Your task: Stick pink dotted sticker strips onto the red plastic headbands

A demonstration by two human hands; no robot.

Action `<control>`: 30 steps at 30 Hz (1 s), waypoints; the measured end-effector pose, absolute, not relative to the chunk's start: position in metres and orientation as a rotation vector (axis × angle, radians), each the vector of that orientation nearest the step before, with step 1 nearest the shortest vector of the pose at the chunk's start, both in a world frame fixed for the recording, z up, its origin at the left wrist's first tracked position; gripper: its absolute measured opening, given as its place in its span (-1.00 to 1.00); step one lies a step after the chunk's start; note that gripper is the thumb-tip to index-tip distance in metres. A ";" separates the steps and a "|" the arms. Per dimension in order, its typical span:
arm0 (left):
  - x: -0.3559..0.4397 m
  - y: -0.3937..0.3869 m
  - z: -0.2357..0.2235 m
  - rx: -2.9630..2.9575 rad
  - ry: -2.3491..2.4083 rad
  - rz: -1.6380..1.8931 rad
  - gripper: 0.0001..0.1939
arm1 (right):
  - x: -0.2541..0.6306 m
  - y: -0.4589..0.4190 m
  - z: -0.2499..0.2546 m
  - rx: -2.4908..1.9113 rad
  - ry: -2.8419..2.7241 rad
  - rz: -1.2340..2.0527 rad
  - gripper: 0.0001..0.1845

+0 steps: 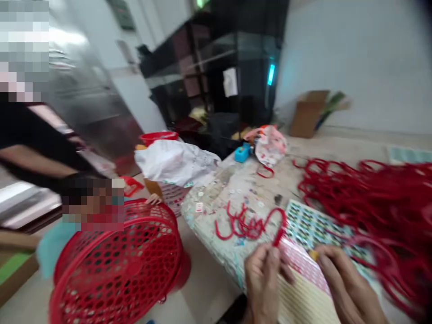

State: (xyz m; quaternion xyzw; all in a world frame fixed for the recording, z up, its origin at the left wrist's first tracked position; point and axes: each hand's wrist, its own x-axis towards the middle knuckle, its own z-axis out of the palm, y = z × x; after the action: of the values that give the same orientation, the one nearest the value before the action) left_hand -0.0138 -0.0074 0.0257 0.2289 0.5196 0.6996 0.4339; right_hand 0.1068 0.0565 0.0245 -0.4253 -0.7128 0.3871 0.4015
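Note:
My left hand [263,281] is closed in a pinch on the end of a red cord [275,220] that loops up over the table. My right hand [347,281] rests on a sheet of small stickers [313,225], with its fingertips pinched on a small yellowish thing I cannot make out. A pink and cream sheet [303,279] lies between the two hands. Several short red cord pieces [241,225] lie just beyond my left hand. The picture is smeared by motion.
A big heap of red cords [378,202] covers the table's right side. A red mesh basket [118,265] is tipped at the left, a small person behind it. White bag [175,162], blue tape dispenser [243,153], cardboard box [308,112], dark shelving [222,76] stand beyond.

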 end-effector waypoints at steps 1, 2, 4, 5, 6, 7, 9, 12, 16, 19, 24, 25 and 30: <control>-0.022 -0.006 0.023 0.598 1.344 1.713 -0.69 | 0.109 0.058 0.020 -1.099 -1.812 0.985 -0.81; -0.031 -0.004 0.019 0.608 1.381 1.683 -0.71 | 0.110 0.060 0.014 -1.097 -1.825 0.989 -0.81; -0.047 0.001 0.004 0.605 1.434 1.619 -0.76 | 0.111 0.067 -0.004 -1.118 -1.869 1.004 -0.82; -0.053 0.003 -0.005 0.614 1.452 1.582 -0.76 | 0.112 0.070 -0.013 -1.118 -1.895 0.967 -0.84; -0.057 0.004 -0.015 0.623 1.472 1.551 -0.77 | 0.112 0.072 -0.023 -1.111 -1.940 0.901 -0.85; -0.059 0.005 -0.024 0.641 1.490 1.517 -0.76 | 0.112 0.074 -0.032 -1.108 -2.003 0.818 -0.86; -0.058 0.005 -0.040 0.671 1.503 1.469 -0.74 | 0.110 0.076 -0.046 -1.117 -2.143 0.636 -0.85; -0.050 0.007 -0.054 0.679 1.489 1.435 -0.70 | 0.105 0.078 -0.057 -1.129 -2.303 0.420 -0.87; -0.039 0.013 -0.061 0.685 1.495 1.409 -0.67 | 0.097 0.081 -0.063 -1.114 -2.378 0.350 -0.87; -0.036 0.017 -0.063 0.687 1.503 1.407 -0.65 | 0.093 0.083 -0.066 -1.114 -2.412 0.309 -0.83; -0.037 0.018 -0.066 0.681 1.496 1.409 -0.63 | 0.091 0.082 -0.066 -1.122 -2.464 0.252 -0.80; -0.038 0.018 -0.066 0.686 1.491 1.410 -0.63 | 0.091 0.082 -0.065 -1.126 -2.470 0.244 -0.79; -0.038 0.017 -0.068 0.702 1.478 1.406 -0.65 | 0.092 0.082 -0.066 -1.144 -2.477 0.224 -0.79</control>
State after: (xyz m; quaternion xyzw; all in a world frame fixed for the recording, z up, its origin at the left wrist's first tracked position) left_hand -0.0382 0.0166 -0.0684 0.2867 0.6038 0.5743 0.4727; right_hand 0.0918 0.0821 -0.0657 -0.4094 -0.8865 0.0803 0.2004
